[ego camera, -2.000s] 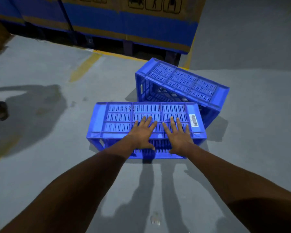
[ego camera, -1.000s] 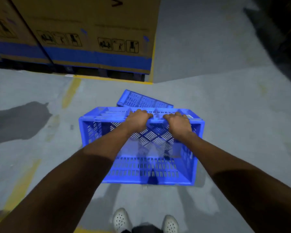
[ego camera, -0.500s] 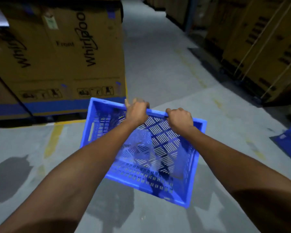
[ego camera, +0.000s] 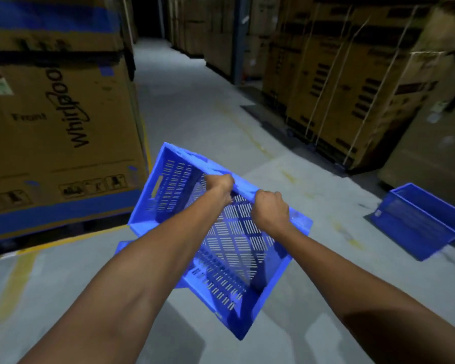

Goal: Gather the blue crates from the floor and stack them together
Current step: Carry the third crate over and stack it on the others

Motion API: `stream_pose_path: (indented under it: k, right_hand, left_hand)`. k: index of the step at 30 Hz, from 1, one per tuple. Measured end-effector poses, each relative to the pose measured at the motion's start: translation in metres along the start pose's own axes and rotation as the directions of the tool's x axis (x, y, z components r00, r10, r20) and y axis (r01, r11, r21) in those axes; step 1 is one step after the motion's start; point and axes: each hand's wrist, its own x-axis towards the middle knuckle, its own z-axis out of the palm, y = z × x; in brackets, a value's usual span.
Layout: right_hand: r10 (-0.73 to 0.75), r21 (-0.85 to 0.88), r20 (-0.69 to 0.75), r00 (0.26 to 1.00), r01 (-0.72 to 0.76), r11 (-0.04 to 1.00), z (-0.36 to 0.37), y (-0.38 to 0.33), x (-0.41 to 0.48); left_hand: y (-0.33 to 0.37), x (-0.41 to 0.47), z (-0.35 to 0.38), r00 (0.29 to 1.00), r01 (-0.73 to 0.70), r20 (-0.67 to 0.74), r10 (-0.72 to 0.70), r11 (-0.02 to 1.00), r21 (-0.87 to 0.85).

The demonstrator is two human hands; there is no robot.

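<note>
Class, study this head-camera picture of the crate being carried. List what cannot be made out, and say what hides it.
- Second floor crate, head view: mostly hidden behind the held crate and left arm.
- Right-hand crate: cut off by the frame edge; its label is too small to read.
- Fingertips of left hand and right hand: curled over the rim.

Both my arms reach forward, bare to above the elbow, forearms converging toward the centre of view. My left hand (ego camera: 222, 183) is clenched, knuckles up, fingers (ego camera: 227, 179) wrapped over the rim of the blue crate (ego camera: 229, 248). My right hand (ego camera: 269, 210) sits just beside it, to the right and slightly nearer me, fisted on the same rim with its back facing up. Wrists roughly straight. The two hands are near but not touching.
</note>
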Motion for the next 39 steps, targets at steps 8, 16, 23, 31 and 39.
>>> stream_pose_path:
  k: [8, 16, 23, 31, 39]
  right_hand:
    - [-0.169, 0.316, 0.186, 0.968, 0.104, 0.943, -0.031, 0.118, 0.05]
    - [-0.159, 0.001, 0.1, 0.982, 0.16, 0.987, -0.044, 0.181, 0.096]
    - [-0.098, -0.279, 0.19, 0.977, 0.15, 0.949, -0.024, 0.228, 0.154]
    - [0.081, -0.02, 0.439, 0.895, -0.08, 0.997, -0.001, 0.282, 0.262]
    - [0.304, 0.123, 0.26, 0.917, -0.343, 0.931, 0.014, 0.33, 0.341]
  left_hand:
    - [-0.033, 0.001, 0.081, 0.967, -0.023, 0.25, -0.051, 0.957, 0.288]
    - [-0.033, 0.042, 0.139, 0.862, -0.395, 0.507, 0.004, 0.633, 0.666]
    - [-0.023, 0.104, 0.21, 0.653, -0.686, 0.742, -0.155, 0.294, 0.665]
    - [-0.014, 0.194, 0.308, 0.408, -0.887, 0.816, -0.41, 0.034, 0.46]
    - [-0.011, 0.259, 0.408, 0.341, -0.938, 0.846, -0.41, -0.208, 0.277]
